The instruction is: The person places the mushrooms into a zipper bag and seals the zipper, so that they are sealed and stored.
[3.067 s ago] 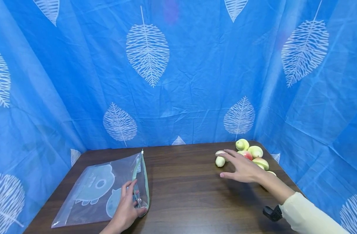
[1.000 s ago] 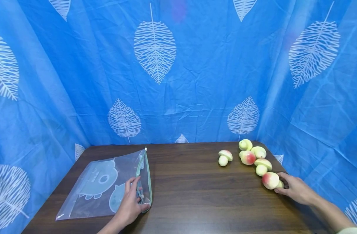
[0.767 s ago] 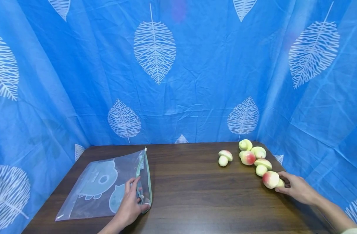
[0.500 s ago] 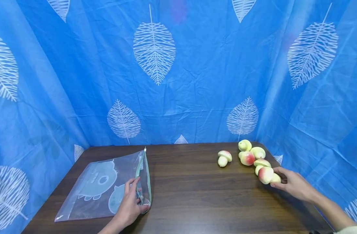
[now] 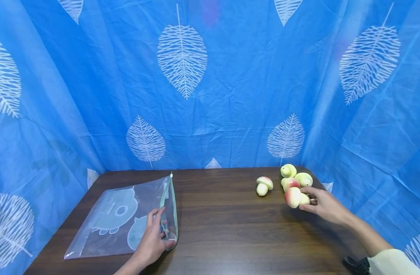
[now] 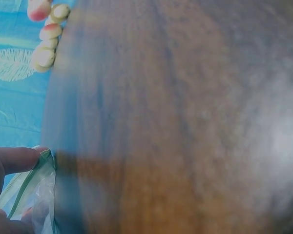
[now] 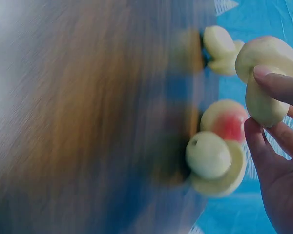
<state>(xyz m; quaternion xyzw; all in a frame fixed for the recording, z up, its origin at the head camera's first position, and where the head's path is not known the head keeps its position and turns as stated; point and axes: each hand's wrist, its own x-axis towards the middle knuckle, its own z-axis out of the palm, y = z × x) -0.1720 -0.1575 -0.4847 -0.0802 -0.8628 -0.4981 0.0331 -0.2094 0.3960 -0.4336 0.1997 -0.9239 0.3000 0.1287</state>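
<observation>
In the head view, the left hand [image 5: 150,237] at seven o'clock pinches the clear bag [image 5: 118,223] by its mouth, while the right hand [image 5: 322,204] at four grips a mushroom-shaped piece [image 5: 294,197] by its stem.

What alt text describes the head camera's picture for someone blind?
A person's right hand holds a red-tinged mushroom above a wooden table, near other mushrooms. The left hand grips a clear zip bag; a blue leaf-print curtain hangs behind.

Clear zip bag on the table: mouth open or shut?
Open: in the head view, the two green edges of the clear zip bag stand apart; the left hand grips it there.
</observation>
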